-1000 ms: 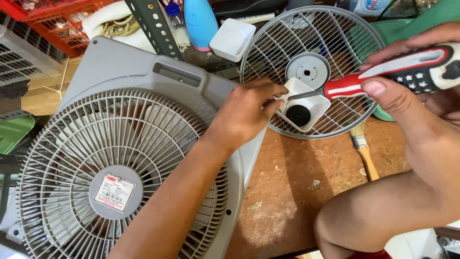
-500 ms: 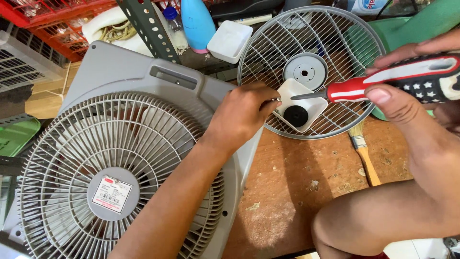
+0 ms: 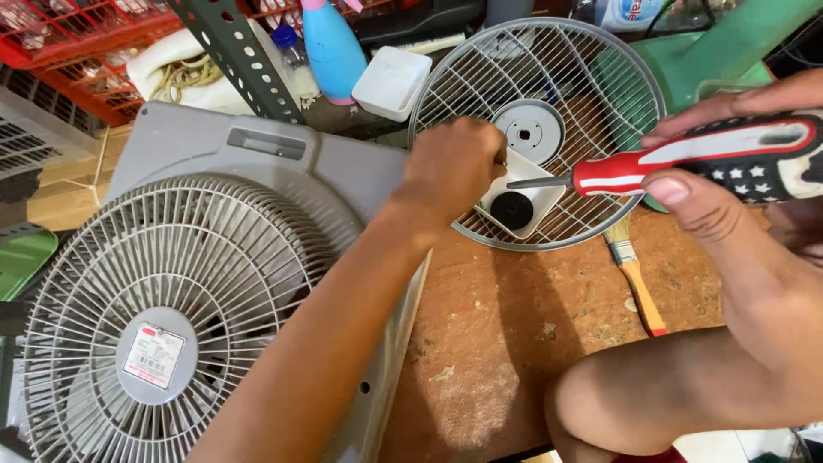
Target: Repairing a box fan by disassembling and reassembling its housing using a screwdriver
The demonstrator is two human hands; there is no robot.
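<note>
Item: screwdriver (image 3: 686,167), red shaft collar and dark starred handle, clamped between thumb and fingers of the right hand (image 3: 729,197); since a second ago its tip has drawn closer to the left hand (image 3: 454,167), now almost at the knuckles. Left hand closed in a fist at the corner of the small white square dish (image 3: 519,206) resting on the round wire fan guard (image 3: 536,129); what it pinches cannot be told. Grey box fan (image 3: 197,300) left of the guard, paintbrush (image 3: 634,274) just below its rim, unmoved; judged: a small fastener being fetched for driving

Box fan (image 3: 189,326) left — round grille (image 3: 591,94) behind-right (tray (image 3: 520,204) on it), paintbrush (image 3: 636,279) before
</note>
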